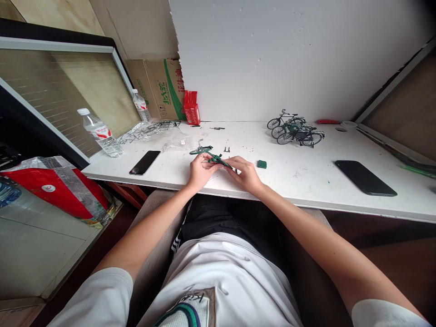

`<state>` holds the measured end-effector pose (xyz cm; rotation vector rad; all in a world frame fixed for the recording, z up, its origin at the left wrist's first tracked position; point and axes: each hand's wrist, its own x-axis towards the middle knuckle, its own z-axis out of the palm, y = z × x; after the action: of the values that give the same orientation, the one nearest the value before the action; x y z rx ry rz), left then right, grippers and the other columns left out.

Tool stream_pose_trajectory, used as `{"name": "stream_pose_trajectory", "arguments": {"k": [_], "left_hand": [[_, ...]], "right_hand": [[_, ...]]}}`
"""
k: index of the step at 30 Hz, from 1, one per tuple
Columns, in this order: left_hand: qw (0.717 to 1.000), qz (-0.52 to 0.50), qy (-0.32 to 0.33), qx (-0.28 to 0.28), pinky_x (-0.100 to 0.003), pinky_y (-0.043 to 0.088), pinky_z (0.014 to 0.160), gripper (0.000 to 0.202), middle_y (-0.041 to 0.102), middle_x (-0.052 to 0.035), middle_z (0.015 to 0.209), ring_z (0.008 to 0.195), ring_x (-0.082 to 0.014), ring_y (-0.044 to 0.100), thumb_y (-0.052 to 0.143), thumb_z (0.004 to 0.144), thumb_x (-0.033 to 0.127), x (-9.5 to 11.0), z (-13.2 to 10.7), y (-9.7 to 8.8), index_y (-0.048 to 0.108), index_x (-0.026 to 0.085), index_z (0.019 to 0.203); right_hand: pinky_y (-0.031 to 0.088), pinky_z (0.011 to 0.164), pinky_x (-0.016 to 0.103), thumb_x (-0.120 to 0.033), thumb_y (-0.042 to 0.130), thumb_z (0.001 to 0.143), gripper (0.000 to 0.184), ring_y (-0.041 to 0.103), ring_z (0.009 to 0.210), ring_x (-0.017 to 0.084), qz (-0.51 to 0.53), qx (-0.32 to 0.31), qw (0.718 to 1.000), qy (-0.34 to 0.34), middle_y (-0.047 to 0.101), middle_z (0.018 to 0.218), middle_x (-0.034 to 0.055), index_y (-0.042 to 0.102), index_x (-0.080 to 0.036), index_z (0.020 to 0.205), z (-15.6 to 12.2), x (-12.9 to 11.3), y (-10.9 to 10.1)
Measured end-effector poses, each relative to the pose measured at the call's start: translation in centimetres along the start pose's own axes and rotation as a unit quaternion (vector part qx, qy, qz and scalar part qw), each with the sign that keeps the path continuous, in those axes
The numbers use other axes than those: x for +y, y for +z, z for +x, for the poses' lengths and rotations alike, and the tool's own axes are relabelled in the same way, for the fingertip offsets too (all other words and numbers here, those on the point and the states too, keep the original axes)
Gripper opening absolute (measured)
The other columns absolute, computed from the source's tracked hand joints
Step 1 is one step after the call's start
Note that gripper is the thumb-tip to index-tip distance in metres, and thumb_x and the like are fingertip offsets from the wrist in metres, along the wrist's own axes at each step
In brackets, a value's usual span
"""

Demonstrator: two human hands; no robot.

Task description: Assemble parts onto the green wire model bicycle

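A small green model bicycle [215, 158] is held between both hands over the front part of the white table. One of its wheels points up and to the left, past my fingers. My left hand [200, 171] grips the near left side of the frame with fingers closed. On the other end, my right hand [245, 175] closes its fingers on the model, hiding part of it. A green rectangular piece [262, 164] lies to the right of my right hand. Two small dark parts [227, 149] rest just beyond the hands.
Several finished model bicycles [296, 129] stand at the back right. Phones lie at left [145, 162] and right [365, 177]. Water bottles [102, 132], a plastic bag [177, 141], thin dark part frames [150, 130] and a red box [192, 109] occupy the left and back.
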<state>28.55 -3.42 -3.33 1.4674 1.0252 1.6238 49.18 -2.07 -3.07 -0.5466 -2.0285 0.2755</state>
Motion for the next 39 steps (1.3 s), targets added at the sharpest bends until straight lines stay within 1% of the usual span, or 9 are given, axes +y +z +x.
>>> {"name": "stream_pose_trajectory", "arguments": {"k": [5,8,12,17,22,28,33,39], "left_hand": [[1.000,-0.008,-0.001,0.002,-0.036,0.063,0.086,0.053,0.074,-0.0047,0.096,0.089,-0.0230,0.079,0.100,0.066,0.038,-0.02,0.04,0.01,0.059,0.020,0.094],[1.000,-0.007,-0.006,0.000,-0.037,0.063,0.085,0.054,0.074,-0.0049,0.095,0.088,-0.0229,0.079,0.100,0.065,0.039,0.13,0.03,0.07,0.059,0.021,0.095],[1.000,-0.007,-0.011,0.000,-0.037,0.063,0.084,0.055,0.075,-0.0051,0.094,0.086,-0.0229,0.078,0.101,0.063,0.040,0.21,0.07,0.14,0.059,0.020,0.094],[1.000,-0.012,-0.024,-0.007,-0.037,0.063,0.084,0.058,0.075,-0.0046,0.092,0.084,-0.0228,0.078,0.102,0.059,0.040,-0.03,0.36,0.04,0.058,0.020,0.091],[0.999,-0.024,-0.022,-0.016,-0.035,0.063,0.083,0.058,0.074,-0.0038,0.090,0.085,-0.0221,0.078,0.104,0.057,0.038,-0.21,0.57,-0.14,0.060,0.019,0.090],[0.999,-0.020,-0.030,-0.014,-0.036,0.064,0.083,0.057,0.076,-0.0059,0.092,0.085,-0.0225,0.078,0.103,0.058,0.037,-0.08,0.39,-0.08,0.061,0.019,0.092],[0.999,-0.027,-0.034,-0.012,-0.036,0.064,0.084,0.058,0.076,-0.0055,0.091,0.085,-0.0224,0.078,0.104,0.057,0.036,-0.18,0.43,-0.09,0.060,0.018,0.091],[0.999,-0.033,-0.029,-0.012,-0.037,0.064,0.084,0.059,0.076,-0.0061,0.092,0.085,-0.0231,0.079,0.104,0.056,0.037,-0.38,0.58,-0.15,0.061,0.018,0.091]], "right_hand": [[0.064,0.098,0.046,-0.032,0.058,0.109,0.031,0.075,0.111,0.026,0.000,0.002,1.000,-0.009,0.079,0.121,0.0101,0.076,-0.029,0.134,0.00,0.09,0.04],[0.065,0.098,0.047,-0.035,0.061,0.108,0.031,0.075,0.111,0.027,-0.006,0.002,1.000,-0.010,0.079,0.121,0.0103,0.076,-0.029,0.134,-0.06,0.34,0.12],[0.065,0.093,0.046,-0.039,0.064,0.106,0.030,0.076,0.106,0.027,-0.022,0.007,1.000,-0.015,0.080,0.116,0.0107,0.077,-0.028,0.131,-0.14,0.64,0.27],[0.065,0.088,0.043,-0.037,0.064,0.106,0.027,0.076,0.098,0.025,-0.027,0.017,0.999,-0.016,0.081,0.108,0.0101,0.080,-0.027,0.125,-0.11,0.64,0.38],[0.065,0.088,0.041,-0.033,0.065,0.106,0.026,0.076,0.098,0.024,-0.008,0.024,1.000,-0.019,0.081,0.110,0.0099,0.080,-0.026,0.126,-0.06,0.51,0.23],[0.065,0.087,0.041,-0.031,0.066,0.105,0.024,0.076,0.096,0.024,-0.004,0.026,1.000,-0.015,0.081,0.108,0.0095,0.080,-0.026,0.123,-0.03,0.31,0.06],[0.065,0.086,0.041,-0.028,0.065,0.106,0.025,0.076,0.096,0.024,-0.018,0.029,0.999,-0.041,0.081,0.108,0.0099,0.079,-0.025,0.126,-0.07,0.53,0.23],[0.065,0.086,0.043,-0.030,0.062,0.108,0.029,0.075,0.099,0.025,-0.046,0.021,0.997,-0.056,0.079,0.112,0.0115,0.076,-0.027,0.133,-0.14,0.93,0.48]]}}
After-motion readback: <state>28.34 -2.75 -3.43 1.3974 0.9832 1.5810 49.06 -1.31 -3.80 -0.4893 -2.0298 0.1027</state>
